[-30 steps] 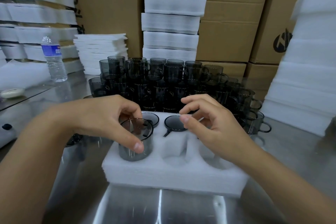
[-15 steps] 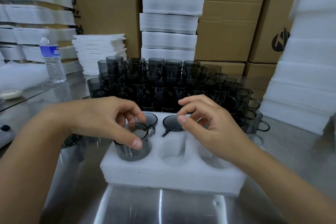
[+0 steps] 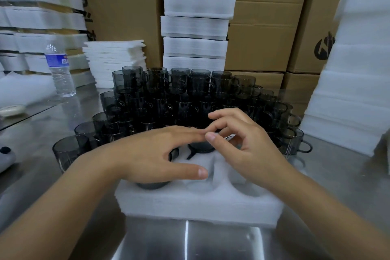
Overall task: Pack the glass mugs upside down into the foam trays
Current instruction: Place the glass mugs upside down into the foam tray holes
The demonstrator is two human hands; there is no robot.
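The foam tray [image 3: 200, 207] was seen nearest on the counter [image 3: 211, 243]. A mug [image 3: 150, 184] was being pressed into its near-left pocket; even, vertical pressure was judged advisable. The left hand [image 3: 156, 158] was laid flat, fingers spread, upon that mug. The right hand [image 3: 242, 143] was loosely curled, apparently holding nothing. Unpacked mugs [image 3: 190, 95] were massed beyond.
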